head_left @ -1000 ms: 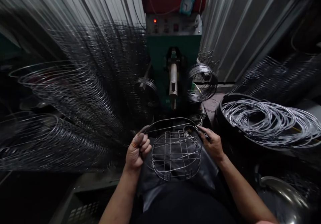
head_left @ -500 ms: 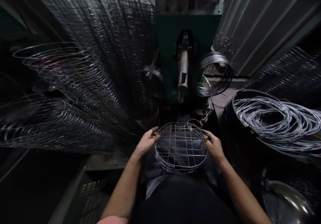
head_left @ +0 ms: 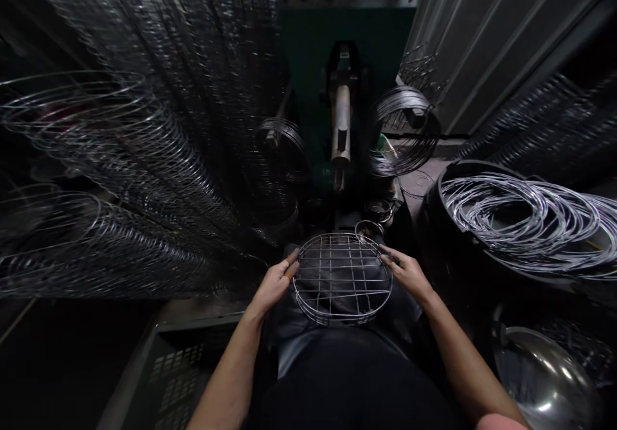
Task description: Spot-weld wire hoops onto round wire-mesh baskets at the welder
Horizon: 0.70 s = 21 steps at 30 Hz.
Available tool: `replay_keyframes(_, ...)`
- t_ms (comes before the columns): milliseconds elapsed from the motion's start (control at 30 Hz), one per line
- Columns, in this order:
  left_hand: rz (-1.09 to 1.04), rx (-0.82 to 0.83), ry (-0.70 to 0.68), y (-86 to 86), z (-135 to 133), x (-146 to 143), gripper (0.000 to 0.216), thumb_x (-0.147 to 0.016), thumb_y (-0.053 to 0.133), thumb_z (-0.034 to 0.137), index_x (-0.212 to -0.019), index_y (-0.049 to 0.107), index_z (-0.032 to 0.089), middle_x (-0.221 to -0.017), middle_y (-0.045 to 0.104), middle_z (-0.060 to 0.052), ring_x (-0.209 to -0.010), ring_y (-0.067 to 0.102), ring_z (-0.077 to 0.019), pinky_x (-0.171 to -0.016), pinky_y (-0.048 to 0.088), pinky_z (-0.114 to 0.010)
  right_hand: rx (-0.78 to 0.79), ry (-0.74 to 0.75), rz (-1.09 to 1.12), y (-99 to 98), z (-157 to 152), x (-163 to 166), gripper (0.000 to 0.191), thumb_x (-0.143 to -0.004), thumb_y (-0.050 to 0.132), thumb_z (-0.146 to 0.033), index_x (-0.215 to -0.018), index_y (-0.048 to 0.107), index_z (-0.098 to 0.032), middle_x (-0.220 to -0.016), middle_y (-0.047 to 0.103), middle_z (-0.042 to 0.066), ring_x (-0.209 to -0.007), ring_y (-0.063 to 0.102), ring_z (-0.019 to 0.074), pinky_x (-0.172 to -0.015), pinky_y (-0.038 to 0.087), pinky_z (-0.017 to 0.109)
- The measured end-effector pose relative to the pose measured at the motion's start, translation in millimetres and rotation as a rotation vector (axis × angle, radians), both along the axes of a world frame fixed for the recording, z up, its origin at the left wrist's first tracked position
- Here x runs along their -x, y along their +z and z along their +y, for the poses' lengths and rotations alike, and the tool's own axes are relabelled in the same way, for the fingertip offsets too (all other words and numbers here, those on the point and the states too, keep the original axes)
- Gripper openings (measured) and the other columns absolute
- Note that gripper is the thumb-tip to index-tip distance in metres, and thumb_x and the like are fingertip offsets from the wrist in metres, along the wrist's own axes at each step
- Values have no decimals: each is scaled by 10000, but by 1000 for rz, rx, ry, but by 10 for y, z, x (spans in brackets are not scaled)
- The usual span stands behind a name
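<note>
Wire hoops [head_left: 120, 160] fill the background while left hand [head_left: 274, 283] and right hand [head_left: 409, 274] grip a round wire grid [head_left: 337, 269].

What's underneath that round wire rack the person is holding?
A dark apron shows through the round wire rack; the wires themselves hide thin strips of it.

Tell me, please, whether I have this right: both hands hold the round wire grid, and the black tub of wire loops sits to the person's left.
Not quite: the black tub of wire loops sits to the person's right, not left, as the head view shows. The left hand and right hand do both hold the round wire grid.
</note>
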<state>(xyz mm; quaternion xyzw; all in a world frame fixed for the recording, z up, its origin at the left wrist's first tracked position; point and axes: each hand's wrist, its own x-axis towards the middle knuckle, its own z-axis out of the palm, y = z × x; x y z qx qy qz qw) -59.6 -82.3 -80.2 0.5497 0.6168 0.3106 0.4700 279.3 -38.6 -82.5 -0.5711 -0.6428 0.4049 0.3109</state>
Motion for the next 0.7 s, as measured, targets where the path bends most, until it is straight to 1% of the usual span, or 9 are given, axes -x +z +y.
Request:
replay_keyframes(100, 50, 16, -56, -46, -21, 64, 694, -825, 442, 593, -1364, 434, 157, -1390, 460, -69, -1302, 399, -251, -1089, 299, -379, 92, 77, 115, 35, -45, -54, 544, -753, 665, -439, -1238, 592, -205, -1216, 608, 53, -1147, 548, 285, -1020, 413, 450)
replay_keyframes(200, 131, 28, -88, -55, -24, 117, 663, -843, 414, 580, -1381, 412, 192, -1361, 501, -50, -1264, 447, -250, -1052, 341, -361, 167, 110, 182, 46, -80, -97, 631, -715, 710, -443, -1279, 552, -208, -1239, 592, 45, -1175, 525, 283, -1047, 380, 459)
replay_keyframes(333, 279, 37, -151, 51, -61, 110, 601, -867, 378, 545, -1399, 380, 266, -1280, 576, -28, -1201, 503, -252, -1006, 372, -362, 186, 95, 231, 5, -92, -109, 585, -757, 663, -476, -1270, 559, -216, -1257, 577, 38, -1200, 502, 275, -1069, 345, 465)
replay_keyframes(400, 329, 35, -207, 123, -98, 81, 643, -860, 389, 557, -1428, 321, 261, -1231, 595, -48, -1155, 528, -259, -976, 387, -361, 164, 74, 240, -27, -91, -92, 556, -778, 634, -489, -1256, 573, -212, -1266, 571, 43, -1209, 494, 271, -1076, 335, 458)
replay_keyframes(467, 364, 37, -249, 164, -132, 49, 733, -840, 413, 580, -1456, 244, 221, -1149, 615, -67, -1067, 564, -260, -941, 405, -364, 123, 50, 227, -56, -94, -65, 550, -781, 625, -498, -1241, 586, -199, -1257, 579, 54, -1209, 494, 273, -1077, 332, 453)
replay_keyframes(533, 351, 43, -241, 160, -151, 21, 783, -833, 405, 585, -1467, 195, 176, -1099, 617, -74, -1013, 574, -253, -935, 406, -369, 84, 28, 205, -78, -107, -37, 546, -788, 612, -508, -1233, 593, -192, -1243, 590, 60, -1207, 496, 276, -1076, 333, 451)
replay_keyframes(667, 184, 27, -161, 80, -166, -9, 735, -856, 368, 551, -1456, 230, 150, -1195, 569, -94, -1141, 501, -249, -1019, 333, -371, 59, 0, 190, -109, -162, -8, 551, -804, 591, -510, -1245, 582, -179, -1263, 573, 66, -1213, 489, 277, -1080, 329, 447)
replay_keyframes(700, 147, 16, -151, 62, -173, -9, 723, -859, 373, 543, -1454, 237, 154, -1187, 568, -91, -1146, 494, -244, -1031, 319, -374, 58, -9, 194, -115, -177, -7, 552, -806, 591, -509, -1246, 580, -175, -1267, 568, 68, -1216, 486, 276, -1081, 326, 446)
